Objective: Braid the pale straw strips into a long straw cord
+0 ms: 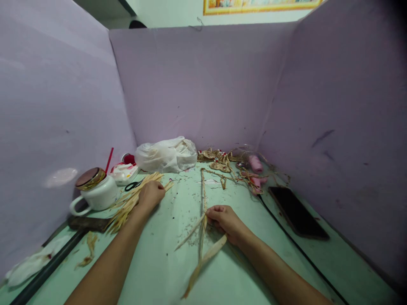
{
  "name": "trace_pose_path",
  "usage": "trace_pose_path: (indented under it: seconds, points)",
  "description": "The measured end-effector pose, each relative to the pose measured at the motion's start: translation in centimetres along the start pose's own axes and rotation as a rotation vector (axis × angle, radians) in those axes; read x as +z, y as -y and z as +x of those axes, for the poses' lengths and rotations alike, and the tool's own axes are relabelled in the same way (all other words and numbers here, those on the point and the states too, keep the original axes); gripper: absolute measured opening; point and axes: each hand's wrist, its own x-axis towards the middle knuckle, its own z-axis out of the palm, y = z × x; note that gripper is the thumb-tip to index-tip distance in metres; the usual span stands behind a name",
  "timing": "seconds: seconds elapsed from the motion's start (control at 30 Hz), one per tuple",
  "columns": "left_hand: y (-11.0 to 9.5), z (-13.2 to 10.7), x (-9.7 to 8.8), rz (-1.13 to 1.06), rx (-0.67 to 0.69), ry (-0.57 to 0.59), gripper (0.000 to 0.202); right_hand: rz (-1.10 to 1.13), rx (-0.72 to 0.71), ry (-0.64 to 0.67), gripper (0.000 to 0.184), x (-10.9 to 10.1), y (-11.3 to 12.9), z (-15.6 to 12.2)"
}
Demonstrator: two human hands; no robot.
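My left hand rests closed on a bundle of pale dried straw strips lying at the left of the green table. My right hand pinches a few long straw strips that cross each other at the table's middle; one thin strand runs away from the hand toward the back. Loose ends fan out toward me below the hand.
A white lidded mug, black scissors and a red-and-white packet stand at the left. A white plastic bag, woven straw pieces and pink thread spools lie at the back. A dark phone with its cable is at the right. Purple partitions enclose the table.
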Motion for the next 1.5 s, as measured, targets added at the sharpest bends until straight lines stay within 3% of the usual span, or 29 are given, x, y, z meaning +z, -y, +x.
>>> trace_pose_path:
  seconds: [0.13, 0.33, 0.4, 0.5, 0.53, 0.57, 0.67, 0.73, 0.87, 1.0, 1.03, 1.17, 1.2, 1.23, 1.27, 1.37, 1.4, 1.43, 1.5]
  points:
    - [-0.2, -0.2, 1.0, 0.235, -0.014, 0.004, 0.022, -0.008, 0.0, 0.003, 0.011, -0.1, -0.4, 0.3]
    - [-0.5, -0.2, 0.8, 0.305, -0.008, 0.038, 0.023, -0.019, -0.016, -0.003, 0.009, -0.1, -0.4, 0.4]
    - [-0.7, -0.3, 0.3, 0.226, 0.048, 0.151, 0.018, -0.019, -0.015, -0.001, 0.009, -0.1, -0.4, 0.4]
    - [-1.1, -0.6, -0.5, 0.07, 0.125, 0.458, 0.011, -0.01, -0.018, 0.0, 0.009, -0.2, -0.5, 0.4]
    - [-1.2, -0.6, -0.7, 0.042, 0.124, 0.499, 0.011, -0.006, -0.02, 0.0, 0.008, -0.2, -0.5, 0.5]
    - [-1.2, -0.7, -0.7, 0.039, 0.11, 0.476, 0.011, -0.002, -0.018, 0.001, 0.008, -0.2, -0.6, 0.5]
    - [-1.0, -0.5, -0.4, 0.135, 0.042, 0.14, 0.018, 0.01, -0.012, 0.006, 0.008, -0.2, -0.6, 0.5]
    - [-0.6, -0.2, 0.2, 0.226, -0.012, -0.011, 0.023, 0.013, -0.011, 0.009, 0.007, -0.1, -0.4, 0.4]
    - [-0.2, 0.3, 0.7, 0.314, -0.067, 0.018, 0.028, 0.009, -0.006, 0.0, 0.006, 0.1, -0.1, 0.1]
    - [-1.9, -1.1, -1.5, 0.292, -0.05, 0.045, 0.024, 0.013, -0.002, 0.009, 0.007, 0.1, -0.2, 0.2]
    - [-2.7, -1.8, -2.2, 0.231, 0.011, 0.137, 0.02, 0.012, -0.001, 0.008, 0.007, 0.0, -0.2, 0.2]
    - [-4.9, -4.7, -3.7, -0.202, 0.229, 0.998, 0.008, 0.01, -0.002, 0.003, 0.01, 0.0, -0.2, 0.3]
    - [-5.0, -4.9, -3.5, -0.216, 0.234, 1.104, 0.007, 0.016, 0.001, 0.002, 0.01, 0.1, -0.1, 0.2]
    - [-5.0, -4.9, -3.1, -0.195, 0.244, 1.116, 0.006, 0.02, 0.007, -0.001, 0.011, 0.1, 0.0, 0.2]
    - [-4.8, -4.5, -2.7, -0.146, 0.254, 1.038, 0.006, 0.02, 0.012, -0.004, 0.01, 0.1, 0.1, 0.1]
    - [-3.7, -2.9, -1.8, -0.011, 0.288, 0.48, 0.005, -0.006, 0.016, -0.005, 0.011, 0.2, 0.3, 0.0]
    - [-3.4, -2.4, -1.8, -0.02, 0.268, 0.372, 0.005, -0.011, 0.016, -0.005, 0.011, 0.2, 0.3, 0.0]
    - [-3.2, -2.2, -2.0, -0.079, 0.248, 0.356, 0.006, -0.013, 0.016, -0.004, 0.011, 0.2, 0.3, 0.0]
    - [-3.2, -2.4, -2.6, -0.291, 0.242, 0.558, 0.007, -0.007, 0.014, -0.006, 0.011, 0.2, 0.3, -0.1]
